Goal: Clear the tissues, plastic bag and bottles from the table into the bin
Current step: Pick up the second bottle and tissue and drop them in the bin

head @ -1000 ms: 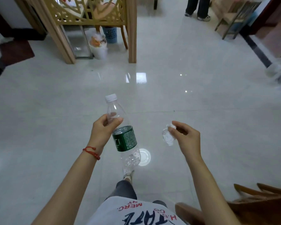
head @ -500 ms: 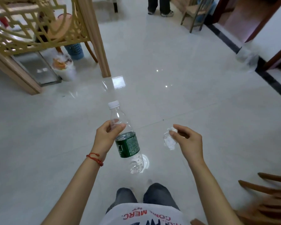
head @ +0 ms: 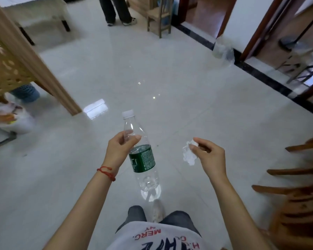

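Note:
My left hand point(head: 118, 150) grips a clear plastic bottle point(head: 143, 159) with a green label and white cap by its upper part; the bottle hangs tilted over the tiled floor. A crumpled white tissue point(head: 188, 155) is pinched between the fingers of my right hand point(head: 210, 156), to the right of the bottle. A bin lined with a clear plastic bag point(head: 221, 48) stands far off against the right wall by a doorway. At the left edge stands a white bag-lined bin point(head: 14, 118) with rubbish in it, and behind it a blue basket point(head: 25, 92).
A wooden lattice partition point(head: 16, 56) rises at the left. A wooden chair point(head: 296, 186) is close at the right. Another person's legs point(head: 116, 11) and a small wooden chair point(head: 160, 17) are at the far end. Glossy open floor point(head: 170, 78) lies ahead.
The view has swung to the right: the partition and left bins slid toward the left edge, and the bag-lined bin by the right wall came nearer the middle. Both hands keep their hold.

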Demonstrator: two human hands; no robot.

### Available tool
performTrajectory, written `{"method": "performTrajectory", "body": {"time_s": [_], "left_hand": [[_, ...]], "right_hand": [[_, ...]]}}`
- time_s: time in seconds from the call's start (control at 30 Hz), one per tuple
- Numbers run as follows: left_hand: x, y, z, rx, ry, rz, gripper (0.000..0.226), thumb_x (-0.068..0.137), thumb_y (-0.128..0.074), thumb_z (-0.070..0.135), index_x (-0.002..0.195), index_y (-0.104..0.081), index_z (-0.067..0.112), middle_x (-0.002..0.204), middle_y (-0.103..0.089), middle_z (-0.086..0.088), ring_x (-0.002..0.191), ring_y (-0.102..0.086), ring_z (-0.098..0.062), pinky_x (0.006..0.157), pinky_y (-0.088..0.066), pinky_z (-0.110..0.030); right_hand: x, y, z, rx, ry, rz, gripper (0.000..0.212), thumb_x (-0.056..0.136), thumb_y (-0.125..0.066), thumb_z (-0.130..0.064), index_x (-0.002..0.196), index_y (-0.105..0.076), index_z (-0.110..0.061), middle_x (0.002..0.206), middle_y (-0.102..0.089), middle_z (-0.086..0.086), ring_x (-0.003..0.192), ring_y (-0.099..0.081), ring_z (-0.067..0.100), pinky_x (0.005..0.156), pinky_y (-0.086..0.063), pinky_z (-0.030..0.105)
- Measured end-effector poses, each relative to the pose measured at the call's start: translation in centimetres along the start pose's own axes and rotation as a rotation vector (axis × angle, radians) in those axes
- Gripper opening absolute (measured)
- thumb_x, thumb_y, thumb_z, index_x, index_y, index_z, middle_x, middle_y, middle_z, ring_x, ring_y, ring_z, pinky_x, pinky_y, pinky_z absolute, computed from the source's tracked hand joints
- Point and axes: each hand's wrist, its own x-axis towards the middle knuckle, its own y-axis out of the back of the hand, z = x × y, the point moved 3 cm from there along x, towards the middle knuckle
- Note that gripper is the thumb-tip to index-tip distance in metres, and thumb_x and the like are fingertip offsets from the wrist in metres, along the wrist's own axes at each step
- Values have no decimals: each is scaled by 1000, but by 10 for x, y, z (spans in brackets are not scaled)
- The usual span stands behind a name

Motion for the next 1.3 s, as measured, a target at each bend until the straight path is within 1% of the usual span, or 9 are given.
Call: {"method": "performTrajectory", "body": {"time_s": [0.4, 0.57, 0.67, 0.77, 0.87, 0.97, 1.07, 1.13, 1.3], "left_hand": [[81, -161, 42, 167, -21, -469, 25, 79, -67, 19, 103, -59, 19, 95, -65, 3, 95, -61, -19, 82, -49, -31], [122, -224, 63, 230, -41, -645, 35, 79, -68, 20, 112, -58, 14, 98, -66, -2, 97, -61, -20, 85, -48, -31], [156, -263, 83, 277, -57, -733, 33, 79, -68, 21, 110, -59, 15, 102, -66, -5, 97, -61, -19, 85, -48, -30], [169, -283, 97, 304, -99, -773, 12, 79, -68, 19, 88, -62, 24, 99, -66, -9, 95, -61, -22, 84, -49, -33], [192, -311, 108, 336, -106, -819, 10, 79, -67, 19, 81, -60, 26, 100, -65, -13, 94, -60, -24, 83, -49, -32], [211, -342, 118, 352, -106, -840, 8, 78, -67, 19, 81, -61, 24, 96, -65, -12, 91, -60, -24, 86, -49, -38], [226, -379, 121, 357, -98, -860, 8, 78, -68, 19, 84, -62, 21, 94, -64, -10, 90, -60, -23, 87, -49, -41], [235, -408, 122, 360, -95, -877, 12, 78, -68, 20, 89, -62, 21, 96, -64, -10, 93, -60, -24, 86, -50, -39], [255, -493, 128, 354, -100, -877, 28, 79, -67, 22, 104, -60, 13, 99, -64, -9, 97, -61, -25, 83, -51, -32]], "right_hand": [[44, 95, 21, 104, -114, 444, 25, 75, -74, -7, 94, -68, -22, 92, -69, 6, 87, -63, 19, 84, -50, 29], [73, 118, 21, 95, -128, 617, 26, 76, -73, -6, 100, -69, -12, 89, -69, 3, 82, -63, 15, 78, -52, 20], [103, 126, 18, 102, -135, 723, 27, 75, -73, -5, 102, -69, -8, 85, -68, 1, 74, -62, 3, 71, -50, 12], [119, 128, 12, 73, -131, 743, 28, 75, -74, -5, 102, -69, -7, 85, -67, 1, 68, -60, -5, 67, -48, 8], [142, 132, 8, 69, -146, 788, 27, 75, -73, -6, 102, -69, -8, 86, -67, 1, 71, -62, 1, 69, -49, 9], [165, 143, 4, 85, -161, 811, 26, 76, -73, -7, 101, -69, -11, 86, -68, 0, 78, -63, 6, 69, -50, 9], [190, 165, 2, 101, -177, 837, 25, 76, -73, -8, 100, -69, -15, 84, -66, -8, 73, -61, -4, 66, -47, 6], [210, 184, 4, 101, -177, 852, 25, 76, -73, -8, 101, -69, -14, 85, -66, -6, 70, -60, -9, 64, -45, 5], [270, 246, 11, 90, -182, 871, 27, 76, -73, -8, 103, -69, -8, 90, -67, 3, 78, -61, 5, 66, -47, 6]]}}
